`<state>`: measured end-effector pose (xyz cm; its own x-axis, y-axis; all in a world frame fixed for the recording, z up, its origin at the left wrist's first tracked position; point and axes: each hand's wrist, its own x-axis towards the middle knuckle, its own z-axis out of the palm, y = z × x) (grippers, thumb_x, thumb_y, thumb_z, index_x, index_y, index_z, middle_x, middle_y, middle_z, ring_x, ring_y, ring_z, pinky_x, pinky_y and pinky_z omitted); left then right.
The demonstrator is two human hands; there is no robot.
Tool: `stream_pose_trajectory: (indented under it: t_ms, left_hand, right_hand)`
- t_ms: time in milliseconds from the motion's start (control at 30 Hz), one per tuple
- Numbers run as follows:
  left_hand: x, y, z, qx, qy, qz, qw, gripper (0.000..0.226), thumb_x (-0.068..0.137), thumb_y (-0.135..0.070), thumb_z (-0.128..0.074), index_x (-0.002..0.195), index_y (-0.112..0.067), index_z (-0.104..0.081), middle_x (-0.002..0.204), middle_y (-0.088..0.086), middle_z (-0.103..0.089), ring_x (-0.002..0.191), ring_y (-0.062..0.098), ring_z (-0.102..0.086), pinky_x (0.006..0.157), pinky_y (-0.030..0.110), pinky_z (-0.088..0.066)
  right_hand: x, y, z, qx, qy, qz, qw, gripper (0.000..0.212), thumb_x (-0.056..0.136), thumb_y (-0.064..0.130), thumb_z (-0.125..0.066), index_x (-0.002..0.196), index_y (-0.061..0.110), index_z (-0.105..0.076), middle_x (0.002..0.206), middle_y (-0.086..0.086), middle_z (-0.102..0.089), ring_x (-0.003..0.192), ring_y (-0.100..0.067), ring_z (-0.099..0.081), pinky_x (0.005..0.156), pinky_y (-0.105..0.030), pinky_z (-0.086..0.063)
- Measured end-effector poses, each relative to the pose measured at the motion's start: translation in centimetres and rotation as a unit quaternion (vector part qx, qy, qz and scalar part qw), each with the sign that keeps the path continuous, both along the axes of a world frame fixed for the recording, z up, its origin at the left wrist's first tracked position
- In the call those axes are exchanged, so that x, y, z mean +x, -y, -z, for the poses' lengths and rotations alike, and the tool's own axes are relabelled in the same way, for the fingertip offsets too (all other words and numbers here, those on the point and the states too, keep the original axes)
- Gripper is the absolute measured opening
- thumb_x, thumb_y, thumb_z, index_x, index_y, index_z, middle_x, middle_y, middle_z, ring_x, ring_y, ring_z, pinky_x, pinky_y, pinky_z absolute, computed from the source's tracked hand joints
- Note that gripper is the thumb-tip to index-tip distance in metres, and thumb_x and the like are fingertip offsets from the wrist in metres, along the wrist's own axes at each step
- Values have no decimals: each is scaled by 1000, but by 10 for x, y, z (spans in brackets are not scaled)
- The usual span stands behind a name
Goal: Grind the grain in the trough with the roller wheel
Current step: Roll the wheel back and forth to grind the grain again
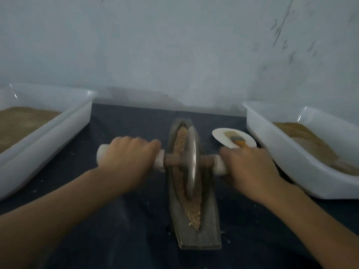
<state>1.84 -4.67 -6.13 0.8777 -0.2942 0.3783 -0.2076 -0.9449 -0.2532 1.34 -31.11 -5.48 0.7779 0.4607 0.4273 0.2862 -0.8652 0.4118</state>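
Note:
A long, narrow dark trough [184, 230] lies lengthwise in front of me on a dark cloth. Tan crushed grain [194, 210] fills its groove from the far end to near the front. A metal roller wheel [191, 162] stands upright in the groove at the trough's middle, on a brown axle with pale handles [220, 165] on both sides. My left hand [126, 158] grips the left handle. My right hand [250, 169] grips the right handle. The hands and wheel are motion-blurred.
A white plastic tub [58, 125] with brown meal stands at the left. A second white tub [291, 152] with brown meal stands at the right. A small white dish [219, 134] with a yellow-handled brush [238, 141] sits behind my right hand. A pale wall is close behind.

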Motion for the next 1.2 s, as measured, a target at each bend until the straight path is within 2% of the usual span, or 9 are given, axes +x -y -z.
stream_pose_trajectory:
  t_ms: [100, 200, 267, 400, 600, 733, 967, 1100, 1200]
  left_hand:
    - [-35, -5, -3, 31, 42, 58, 997, 52, 53, -40, -78, 73, -33, -31, 54, -11, -42, 42, 13, -38, 46, 25, -13]
    - [-34, -3, -2, 36, 23, 20, 999, 46, 66, -44, -68, 75, -34, -24, 57, -12, -35, 45, 8, -24, 46, 26, -8]
    - [-15, 2, 0, 6, 11, -13, 1000, 36, 77, -42, -60, 78, -34, -25, 63, -11, -35, 51, 10, -30, 48, 28, -18]
    - [38, 9, -4, -5, 21, -39, 999, 21, 83, -35, -57, 83, -30, -37, 73, -7, -49, 67, 22, -52, 56, 32, -28]
    - [74, 18, -22, 16, 16, -31, 999, 19, 82, -30, -59, 84, -28, -40, 83, -3, -60, 64, 21, -43, 59, 34, -32]
    - [24, 10, -13, 9, -3, -9, 1000, 26, 82, -38, -59, 84, -31, -33, 83, -7, -57, 72, 20, -56, 60, 31, -32]
    - [-37, -1, -8, -8, 80, 124, 989, 55, 24, -23, -88, 60, -23, -46, 46, -8, -43, 34, 18, -42, 48, 22, -17]
    - [13, 9, -4, 37, 64, 22, 997, 42, 66, -39, -72, 75, -33, -32, 62, -10, -42, 54, 13, -49, 50, 27, -25]
    - [56, 13, 0, -16, 61, -35, 997, 25, 82, -37, -60, 81, -32, -35, 67, -11, -40, 60, 14, -41, 55, 31, -32]
  right_hand:
    - [-30, 14, -2, 34, -16, -67, 997, 53, 33, 33, -91, 63, 28, -47, 45, 6, -46, 35, -10, -43, 31, -26, -34]
    - [-25, 14, -1, 31, -36, -57, 997, 56, 32, 36, -91, 62, 27, -44, 43, 6, -45, 33, -11, -31, 29, -22, -23]
    - [-2, 8, 3, 21, -18, -29, 999, 49, 42, 41, -89, 64, 26, -47, 49, 4, -51, 37, -16, -40, 38, -20, -15]
    - [63, -5, 14, 70, -43, 25, 996, 25, 78, 47, -64, 83, 28, -48, 74, 3, -59, 67, -22, -56, 57, -30, -31]
    - [81, -6, 19, 130, -67, 46, 988, 30, 82, 40, -62, 80, 28, -34, 74, 5, -53, 67, -20, -53, 63, -34, -44]
    - [29, 1, 13, 81, -98, 17, 992, 42, 75, 43, -72, 81, 34, -31, 72, 9, -48, 70, -11, -53, 51, -21, -21]
    - [-28, 12, 11, 79, -123, 13, 989, 50, 66, 53, -72, 80, 40, -26, 71, 11, -52, 62, -5, -52, 57, -28, -45]
    - [15, 4, 12, 93, -141, 33, 985, 42, 73, 47, -69, 77, 37, -28, 62, 13, -34, 59, -8, -42, 47, -23, -24]
    - [62, -5, 7, 90, -93, 50, 990, 29, 78, 41, -66, 83, 29, -41, 68, 8, -45, 63, -16, -50, 53, -29, -28]
